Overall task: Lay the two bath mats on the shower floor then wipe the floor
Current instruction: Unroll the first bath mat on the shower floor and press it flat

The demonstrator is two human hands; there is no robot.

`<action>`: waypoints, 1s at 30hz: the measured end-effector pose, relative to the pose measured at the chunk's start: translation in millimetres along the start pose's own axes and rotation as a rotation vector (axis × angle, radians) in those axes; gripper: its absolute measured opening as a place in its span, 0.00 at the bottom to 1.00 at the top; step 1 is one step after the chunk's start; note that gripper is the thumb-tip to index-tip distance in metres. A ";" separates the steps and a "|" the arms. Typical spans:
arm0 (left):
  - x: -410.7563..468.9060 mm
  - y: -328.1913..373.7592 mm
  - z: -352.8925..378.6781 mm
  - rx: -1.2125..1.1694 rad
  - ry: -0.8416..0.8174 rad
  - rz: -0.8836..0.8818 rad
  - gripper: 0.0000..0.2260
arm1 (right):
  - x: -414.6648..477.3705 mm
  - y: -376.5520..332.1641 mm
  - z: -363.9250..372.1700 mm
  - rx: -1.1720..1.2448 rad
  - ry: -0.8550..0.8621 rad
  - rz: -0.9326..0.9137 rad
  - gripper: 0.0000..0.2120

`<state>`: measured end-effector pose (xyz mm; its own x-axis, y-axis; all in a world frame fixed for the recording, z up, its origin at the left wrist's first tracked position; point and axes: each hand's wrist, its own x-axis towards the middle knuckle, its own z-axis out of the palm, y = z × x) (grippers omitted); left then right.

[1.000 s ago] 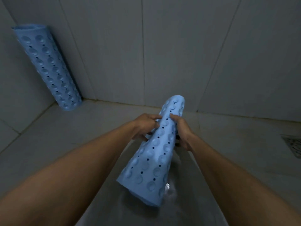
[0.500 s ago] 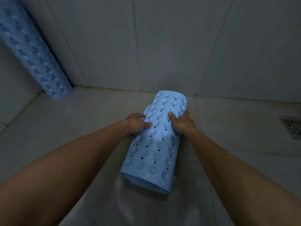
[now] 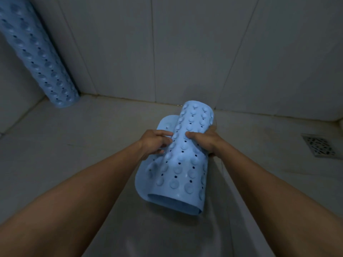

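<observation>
A light blue rolled bath mat (image 3: 182, 164), studded with suction cups and small holes, lies low over the shower floor (image 3: 78, 149) in the middle of the view. My left hand (image 3: 155, 142) grips its left side, and a loose flap spreads out on the floor beneath that hand. My right hand (image 3: 207, 140) clasps the roll's right side, thumb on top. A second blue rolled mat (image 3: 39, 60) leans upright in the far left corner against the wall tiles.
Grey tiled walls (image 3: 185, 49) close the floor at the back and left. A square metal drain grate (image 3: 319, 147) sits in the floor at the right. A wet sheen shows on the floor near me.
The roll has come down from tilted upright to lying near the floor. Its left edge has started to unroll into a flap. Both hands kept hold.
</observation>
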<state>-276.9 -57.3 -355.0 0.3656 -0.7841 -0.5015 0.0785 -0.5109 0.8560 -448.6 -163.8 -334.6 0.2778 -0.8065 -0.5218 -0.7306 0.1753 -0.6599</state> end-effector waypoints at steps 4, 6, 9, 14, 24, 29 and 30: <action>2.5 -15.4 12.6 0.050 0.165 0.012 0.14 | -13.9 1.1 1.8 -0.086 0.103 0.059 0.48; 2.5 -27.8 13.3 0.266 0.257 0.103 0.07 | -20.2 -0.4 5.8 -0.160 0.146 0.036 0.43; -3.9 -50.2 6.1 0.813 0.242 0.353 0.13 | -20.8 1.5 10.7 -0.270 0.111 0.009 0.35; -4.4 -73.6 -9.3 1.296 0.023 0.442 0.21 | -22.0 6.4 20.8 -0.289 0.107 0.051 0.53; -7.1 -79.6 -38.4 1.421 0.044 0.318 0.23 | -23.9 2.3 41.4 -0.200 0.135 -0.124 0.61; -10.5 -71.0 -48.5 1.321 0.118 0.333 0.13 | -25.5 1.0 51.8 -0.243 0.133 -0.148 0.50; -10.1 -69.5 -45.2 1.301 0.130 0.336 0.14 | -25.6 0.9 53.0 -0.258 0.134 -0.152 0.47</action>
<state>-244.2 2.1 -403.7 0.2835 -0.9346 -0.2150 -0.9341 -0.3198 0.1587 -423.3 -113.0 -350.5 0.3239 -0.8824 -0.3413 -0.8261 -0.0879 -0.5567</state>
